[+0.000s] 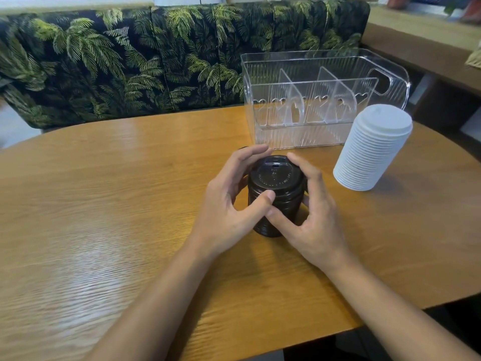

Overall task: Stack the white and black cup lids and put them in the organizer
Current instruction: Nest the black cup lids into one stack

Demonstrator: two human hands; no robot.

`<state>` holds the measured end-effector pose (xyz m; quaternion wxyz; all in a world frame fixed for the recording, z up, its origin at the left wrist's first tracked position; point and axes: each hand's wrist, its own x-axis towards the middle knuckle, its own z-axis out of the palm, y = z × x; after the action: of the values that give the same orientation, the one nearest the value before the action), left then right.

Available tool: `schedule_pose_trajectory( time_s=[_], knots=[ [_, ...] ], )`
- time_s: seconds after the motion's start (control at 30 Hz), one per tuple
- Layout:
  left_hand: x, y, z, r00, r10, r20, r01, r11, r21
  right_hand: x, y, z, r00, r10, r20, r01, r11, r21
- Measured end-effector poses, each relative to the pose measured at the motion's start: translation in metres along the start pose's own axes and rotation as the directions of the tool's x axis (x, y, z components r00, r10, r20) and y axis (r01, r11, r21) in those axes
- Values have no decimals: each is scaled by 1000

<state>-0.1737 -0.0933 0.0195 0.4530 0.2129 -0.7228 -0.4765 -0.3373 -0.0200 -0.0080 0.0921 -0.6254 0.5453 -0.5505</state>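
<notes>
So the stack of black lids stands upright mid-worktop, and both hands are cupped round it. The left hand has its thumb pressed on the near side and its fingers curved over the far edge. The right hand wraps the other side, and the thumbs meet in front. It's a loose grip around the stack, more squaring-up than squeezing, I'd say.

My read is that the stacking is basically done and this is the tidy-and-lift step. The next move needs a firmer hold low on the stack so it doesn't buckle in the middle. Then it has to go up over the wall and down into a slot.

The white lids are stacked too. They stand to the right, just beside the organizer but not in it.

The organizer is clear plastic at the back of the worktop, split by see-through dividers. I can't spot anything in any slot. A palm-print bench sits behind it all.
</notes>
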Motion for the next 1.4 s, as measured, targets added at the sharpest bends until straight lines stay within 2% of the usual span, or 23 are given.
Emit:
schedule_pose_trajectory(
  time_s=[0.33, 0.5, 0.87, 1.0, 1.07, 1.23, 1.4],
  knots=[
    [1, 3, 4, 998, -53, -46, 55, 998, 41, 0, -1, 0, 1000, -16, -11, 16, 1000, 2],
    [1, 3, 2, 997, -78, -11, 78, 997, 4, 1, -1, 0, 997, -81, 0, 81, 994, -73],
    [0, -11, -4, 995, -88, 51, 88, 996, -7, 3, -1, 1, 997, -76, -25, 72, 988, -137],
    [5, -23, -13, 994, -108, -32, 111, 989, 101, 4, 1, 0, 996, -22, -83, 8, 986, -168],
    [10, -33, -18, 990, -99, -100, 119, 968, 219, 5, 3, -1, 992, 7, -123, -29, 984, -177],
    [25, -49, -23, 977, -177, -116, 211, 824, 525, 8, 4, -2, 965, 56, -257, -108, 975, -193],
    [48, -52, -17, 965, -241, -108, 252, 717, 650, 8, 4, -3, 957, 66, -284, -128, 970, -205]
  ],
)
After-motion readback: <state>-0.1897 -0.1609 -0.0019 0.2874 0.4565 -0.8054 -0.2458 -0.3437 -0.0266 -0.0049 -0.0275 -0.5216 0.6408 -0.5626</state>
